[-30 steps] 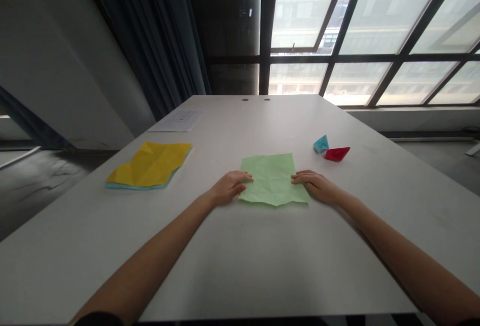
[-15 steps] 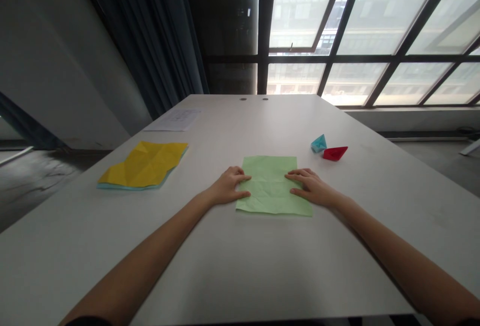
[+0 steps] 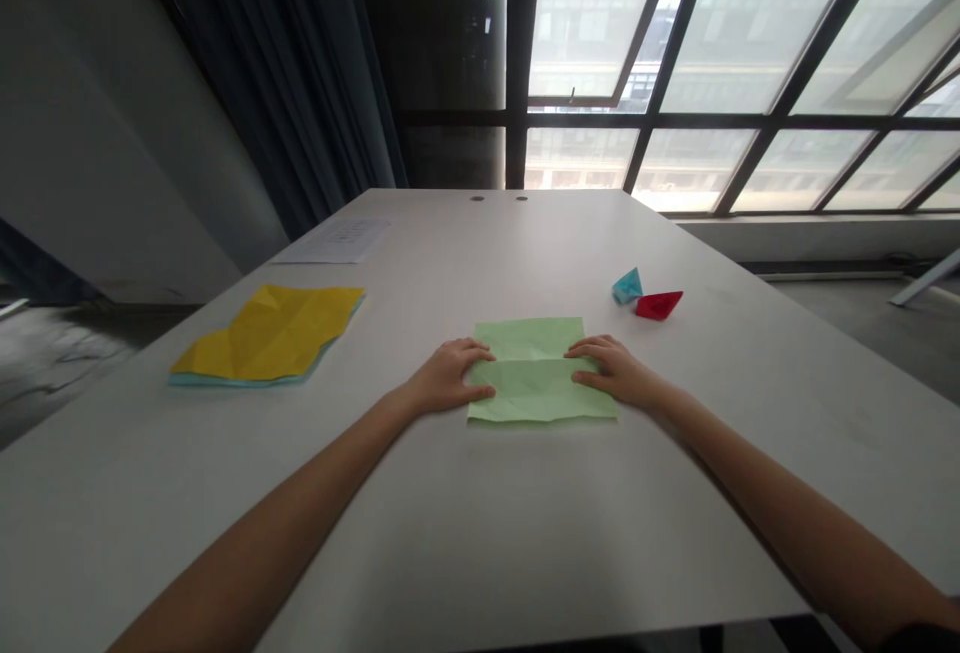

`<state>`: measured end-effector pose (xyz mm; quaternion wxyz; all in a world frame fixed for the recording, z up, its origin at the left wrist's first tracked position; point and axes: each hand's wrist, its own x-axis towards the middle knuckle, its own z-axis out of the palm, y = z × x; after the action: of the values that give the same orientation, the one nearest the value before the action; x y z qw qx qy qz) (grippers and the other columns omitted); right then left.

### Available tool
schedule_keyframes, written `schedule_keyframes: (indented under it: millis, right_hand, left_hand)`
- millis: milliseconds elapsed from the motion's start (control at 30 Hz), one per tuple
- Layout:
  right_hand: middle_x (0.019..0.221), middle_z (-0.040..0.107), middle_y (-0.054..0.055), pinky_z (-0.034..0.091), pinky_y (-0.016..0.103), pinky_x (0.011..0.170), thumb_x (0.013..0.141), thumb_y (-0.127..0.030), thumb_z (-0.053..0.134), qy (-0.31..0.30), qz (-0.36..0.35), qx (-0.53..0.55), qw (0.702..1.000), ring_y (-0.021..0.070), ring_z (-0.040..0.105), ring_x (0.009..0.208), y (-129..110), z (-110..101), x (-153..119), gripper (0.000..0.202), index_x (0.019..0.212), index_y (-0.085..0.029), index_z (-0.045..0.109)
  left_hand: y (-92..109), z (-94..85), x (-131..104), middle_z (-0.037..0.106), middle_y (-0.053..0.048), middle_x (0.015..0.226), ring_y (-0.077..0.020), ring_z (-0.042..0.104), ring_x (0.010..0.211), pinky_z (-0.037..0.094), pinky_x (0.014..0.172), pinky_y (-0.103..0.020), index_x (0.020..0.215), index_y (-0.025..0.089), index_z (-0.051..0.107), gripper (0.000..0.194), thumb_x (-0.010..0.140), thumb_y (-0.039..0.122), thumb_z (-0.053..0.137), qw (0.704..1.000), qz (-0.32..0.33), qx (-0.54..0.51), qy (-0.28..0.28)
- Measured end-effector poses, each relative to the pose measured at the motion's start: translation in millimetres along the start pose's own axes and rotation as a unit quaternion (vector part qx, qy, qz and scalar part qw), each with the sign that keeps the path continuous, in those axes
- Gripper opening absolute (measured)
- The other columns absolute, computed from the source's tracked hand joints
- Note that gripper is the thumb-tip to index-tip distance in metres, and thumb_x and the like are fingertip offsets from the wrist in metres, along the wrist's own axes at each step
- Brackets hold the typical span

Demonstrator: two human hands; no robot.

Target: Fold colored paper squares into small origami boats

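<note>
A light green sheet of paper lies on the white table, with a crease running across its middle between my hands. My left hand rests on its left edge, thumb and fingers apart. On the right edge lies my right hand, its fingers also spread, with the fingertips on the paper. The sheet's side edges are partly hidden under the hands.
Yellow paper lies over light blue paper on the left of the table. Behind it is a printed white sheet. A folded blue piece and a folded red piece sit at the right.
The crease across the green sheet shows more sharply, and the sheet looks slightly shorter front to back. Both hands remain at its sides. The whole view has shifted slightly.
</note>
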<state>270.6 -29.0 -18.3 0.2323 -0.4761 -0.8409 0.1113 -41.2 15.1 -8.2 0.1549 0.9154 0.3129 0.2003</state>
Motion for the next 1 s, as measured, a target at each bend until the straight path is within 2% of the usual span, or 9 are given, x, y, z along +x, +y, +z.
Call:
schedule_keyframes:
  millis: [133, 267, 400, 500, 600, 700, 833, 933, 1000]
  right_hand:
    - [0.091, 0.065, 0.007, 0.043, 0.038, 0.081, 0.077, -0.036, 0.055, 0.039, 0.009, 0.033, 0.999, 0.0222, 0.056, 0.09, -8, -1, 4, 0.02, 0.089, -0.021, 0.063]
    - [0.084, 0.065, 0.005, 0.046, 0.036, 0.074, 0.077, -0.036, 0.054, 0.091, 0.046, 0.104, 0.989, 0.0205, 0.059, 0.081, -18, -12, 4, 0.018, 0.082, -0.021, 0.062]
    - [0.072, 0.062, 0.001, 0.048, 0.029, 0.055, 0.074, -0.041, 0.058, 0.196, 0.126, 0.305, 0.923, 0.0159, 0.058, 0.062, -29, -22, 3, 0.03, 0.097, -0.023, 0.054]
    - [0.077, 0.064, 0.0, 0.051, 0.029, 0.055, 0.067, -0.036, 0.066, 0.151, 0.157, 0.447, 0.867, 0.0156, 0.06, 0.063, -33, -19, 3, 0.059, 0.118, -0.027, 0.038]
    - [0.08, 0.065, 0.002, 0.051, 0.027, 0.055, 0.062, -0.031, 0.071, 0.094, 0.197, 0.49, 0.844, 0.0142, 0.061, 0.063, -32, -12, 5, 0.052, 0.107, -0.021, 0.048]
    - [0.079, 0.065, 0.002, 0.051, 0.022, 0.054, 0.063, -0.029, 0.07, 0.136, 0.242, 0.508, 0.815, 0.0119, 0.061, 0.064, -27, -10, 8, 0.031, 0.09, -0.018, 0.058]
    - [0.081, 0.067, 0.002, 0.054, 0.027, 0.059, 0.063, -0.021, 0.068, 0.178, 0.244, 0.566, 0.767, 0.0148, 0.063, 0.067, -22, -14, 8, 0.027, 0.088, -0.02, 0.059]
    - [0.079, 0.068, 0.002, 0.055, 0.03, 0.061, 0.062, -0.017, 0.067, 0.123, 0.237, 0.594, 0.759, 0.0165, 0.064, 0.067, -24, -14, 6, 0.026, 0.086, -0.018, 0.06]
    - [0.078, 0.068, 0.002, 0.055, 0.028, 0.06, 0.06, -0.016, 0.068, 0.071, 0.24, 0.598, 0.762, 0.016, 0.064, 0.065, -29, -11, 5, 0.028, 0.087, -0.018, 0.06]
  left_hand:
    - [0, 1.0, -2, 0.062, -0.009, 0.093, -0.021, 0.056, 0.09, 0.041, 0.084, -0.034, 0.086, 0.016, 0.062, 0.029, 0.067, 0.038, 0.063, 0.996, -0.046, -0.048, 0.059]
    - [11, -5.3, 2, 0.063, -0.006, 0.086, -0.0191, 0.057, 0.088, 0.043, 0.078, -0.029, 0.077, 0.016, 0.059, 0.022, 0.073, 0.038, 0.057, 0.968, -0.097, -0.207, 0.103]
    - [31, -11.4, 14, 0.052, 0.003, 0.061, -0.009, 0.051, 0.054, 0.04, 0.05, -0.018, 0.081, 0.017, 0.049, 0.025, 0.074, 0.04, 0.056, 0.904, -0.12, -0.373, 0.172]
    - [40, -8.0, 20, 0.047, 0.006, 0.06, -0.0054, 0.043, 0.046, 0.034, 0.042, -0.015, 0.084, 0.019, 0.045, 0.026, 0.076, 0.041, 0.055, 0.87, -0.14, -0.402, 0.247]
    - [40, -1.4, 21, 0.05, 0.005, 0.063, -0.0061, 0.047, 0.049, 0.037, 0.045, -0.016, 0.085, 0.019, 0.044, 0.025, 0.075, 0.041, 0.054, 0.859, -0.16, -0.396, 0.283]
    - [38, 0.2, 20, 0.052, 0.006, 0.058, -0.0082, 0.051, 0.05, 0.042, 0.048, -0.019, 0.086, 0.019, 0.043, 0.029, 0.069, 0.037, 0.059, 0.845, -0.187, -0.44, 0.239]
    - [40, -7.0, 21, 0.053, 0.005, 0.054, -0.0081, 0.052, 0.047, 0.043, 0.049, -0.02, 0.072, 0.016, 0.048, 0.024, 0.059, 0.029, 0.063, 0.819, -0.227, -0.515, 0.114]
    - [46, -10.8, 21, 0.059, 0.001, 0.061, -0.0077, 0.054, 0.05, 0.042, 0.047, -0.018, 0.076, 0.014, 0.057, 0.025, 0.066, 0.037, 0.058, 0.784, -0.257, -0.564, 0.01]
    - [53, -9.4, 20, 0.063, -0.002, 0.066, -0.0101, 0.058, 0.053, 0.044, 0.048, -0.018, 0.086, 0.014, 0.06, 0.033, 0.067, 0.041, 0.061, 0.783, -0.269, -0.559, -0.035]
